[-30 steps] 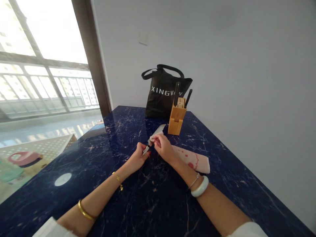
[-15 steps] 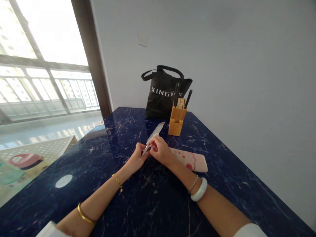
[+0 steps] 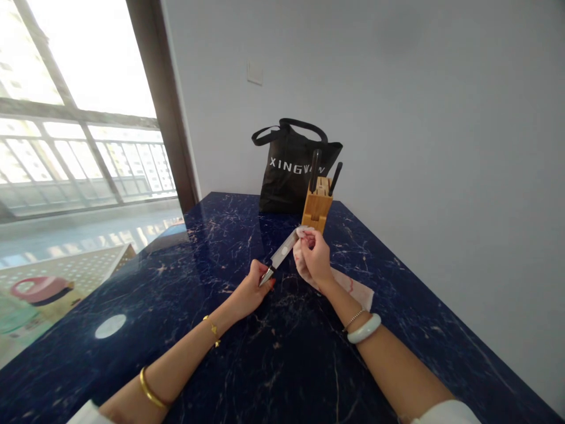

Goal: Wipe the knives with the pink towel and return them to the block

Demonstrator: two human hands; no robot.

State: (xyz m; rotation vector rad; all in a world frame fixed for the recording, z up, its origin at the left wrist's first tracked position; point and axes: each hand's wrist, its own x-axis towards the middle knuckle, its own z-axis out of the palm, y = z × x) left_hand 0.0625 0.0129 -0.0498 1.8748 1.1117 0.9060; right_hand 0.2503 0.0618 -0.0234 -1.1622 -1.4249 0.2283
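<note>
My left hand (image 3: 253, 288) is closed round the handle of a kitchen knife (image 3: 282, 252), whose blade points away and to the right. In my right hand (image 3: 316, 259) is a pale pink towel with red markings (image 3: 300, 259), pinched by the fingers near the blade's tip. The tip itself is hidden by the cloth. The towel's other end trails onto the table under my right forearm. Just beyond my right hand stands a wooden knife block (image 3: 316, 209) with two black handles sticking up from it.
A black tote bag (image 3: 285, 185) with white lettering stands behind the block on the dark blue marbled table (image 3: 212, 235). Left of the table are a white perforated basket (image 3: 101, 265), a pink-lidded container (image 3: 42, 290) and a large window. A grey wall runs along the back and right.
My right hand has slid with the towel from near the knife's handle out to the tip, away and to the right. My left hand still grips the handle and has shifted slightly.
</note>
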